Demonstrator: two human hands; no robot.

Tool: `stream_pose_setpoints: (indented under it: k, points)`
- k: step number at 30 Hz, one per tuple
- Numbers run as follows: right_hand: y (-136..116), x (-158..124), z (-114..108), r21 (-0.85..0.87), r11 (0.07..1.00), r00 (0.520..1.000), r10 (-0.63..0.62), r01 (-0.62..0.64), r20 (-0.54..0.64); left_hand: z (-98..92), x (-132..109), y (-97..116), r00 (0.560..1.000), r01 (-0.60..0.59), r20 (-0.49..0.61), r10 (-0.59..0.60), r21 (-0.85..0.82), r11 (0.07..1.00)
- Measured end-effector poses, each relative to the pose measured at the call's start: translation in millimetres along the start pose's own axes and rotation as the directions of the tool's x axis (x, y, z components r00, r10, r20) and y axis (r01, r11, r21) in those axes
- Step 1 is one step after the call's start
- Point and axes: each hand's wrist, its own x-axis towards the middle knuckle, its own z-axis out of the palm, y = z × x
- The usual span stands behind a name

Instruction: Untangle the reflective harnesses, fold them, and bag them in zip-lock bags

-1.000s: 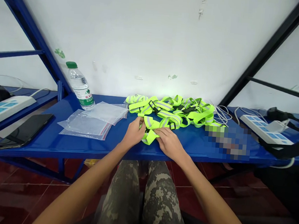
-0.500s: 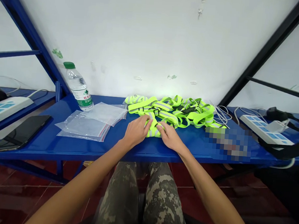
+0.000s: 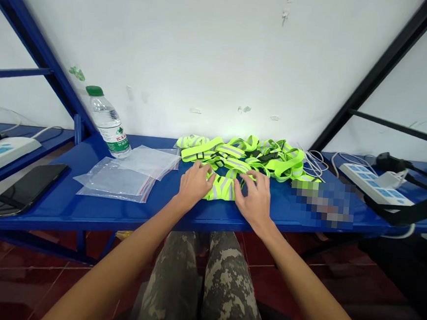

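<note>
A folded bundle of neon-yellow reflective strap (image 3: 221,188) with grey stripes lies near the front of the blue table. My left hand (image 3: 196,184) is closed on the bundle's left end, its thumb on top and its fingers curled at the far side. At the right end is my right hand (image 3: 255,197), with fingers bent and apart and the thumb at the bundle's edge. Just behind both hands spreads a tangled pile of the same neon reflective straps (image 3: 272,159) with black buckles.
Clear zip bags (image 3: 123,175) lie left of my hands, in front of a green-capped water bottle (image 3: 109,122). A black phone (image 3: 24,189) rests at the left edge. White power strips (image 3: 376,187) and cables sit on both sides. A wall closes off the back.
The bundle now looks wider and flatter between my hands. My right hand has moved right and its fingers have spread; my left hand stays at the left end.
</note>
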Motion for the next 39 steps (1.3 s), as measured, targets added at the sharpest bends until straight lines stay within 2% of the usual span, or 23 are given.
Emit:
stream_pose_setpoints:
  k: [1,3,5,6,10,13,14,20,22,27,29,32,34,36,39]
  points:
    - [2.0,1.0,-1.2,0.007,0.999,0.999,0.042,-0.042,0.021,1.0,1.0,0.0,1.0,-0.021,-0.012,0.021,-0.004,1.0]
    - [6.0,7.3,-0.9,0.086,0.994,0.98,0.048,-0.066,0.195,4.1,3.2,-1.4,0.997,-0.079,-0.019,0.078,-0.054,0.995]
    - [9.2,17.3,1.8,0.192,0.98,0.92,-0.028,-0.052,0.39,7.7,5.2,-4.8,0.991,-0.137,-0.02,0.136,-0.144,0.98]
    - [10.3,22.6,3.4,0.232,0.971,0.89,-0.061,-0.051,0.451,9.2,6.0,-6.8,0.988,-0.155,-0.021,0.154,-0.19,0.969]
    - [12.4,35.3,6.9,0.32,0.947,0.813,-0.155,-0.041,0.561,11.5,8.2,-13.9,0.988,-0.15,-0.012,0.154,-0.325,0.934]
    - [11.2,34.0,6.2,0.353,0.933,0.742,-0.286,0.071,0.607,11.1,10.9,-16.5,0.993,-0.097,0.015,0.114,-0.415,0.905]
    - [10.1,32.4,5.5,0.351,0.931,0.732,-0.309,0.102,0.607,11.1,12.2,-17.2,0.994,-0.074,0.035,0.1,-0.448,0.891]
    - [0.1,22.9,-1.5,0.332,0.923,0.766,-0.353,0.192,0.537,12.8,20.2,-21.8,0.987,0.074,0.162,0.019,-0.547,0.834]
    - [-0.8,21.1,-2.3,0.331,0.919,0.776,-0.365,0.214,0.514,12.9,22.1,-21.6,0.982,0.109,0.19,-0.012,-0.511,0.853]
    - [1.9,16.9,0.6,0.294,0.896,0.767,-0.44,0.334,0.468,11.8,30.3,-17.6,0.961,0.2,0.25,-0.115,-0.35,0.915]
    - [2.7,15.8,1.6,0.257,0.895,0.767,-0.445,0.364,0.462,9.9,33.2,-17.2,0.953,0.219,0.278,-0.124,-0.343,0.913]
    - [3.3,16.7,2.0,0.226,0.912,0.773,-0.41,0.342,0.484,2.4,28.7,-17.4,0.947,0.206,0.31,-0.087,-0.374,0.904]
    - [3.8,19.0,2.4,0.199,0.932,0.786,-0.362,0.303,0.501,-4.4,17.6,-16.0,0.96,0.147,0.277,-0.028,-0.419,0.896]
    - [4.2,21.7,3.3,0.173,0.949,0.797,-0.315,0.263,0.515,-9.7,2.8,-12.5,0.985,0.033,0.166,0.042,-0.425,0.904]
    - [4.8,24.1,5.6,0.176,0.96,0.801,-0.28,0.218,0.53,-10.5,-14.9,-5.9,0.991,-0.134,-0.028,0.132,-0.287,0.948]
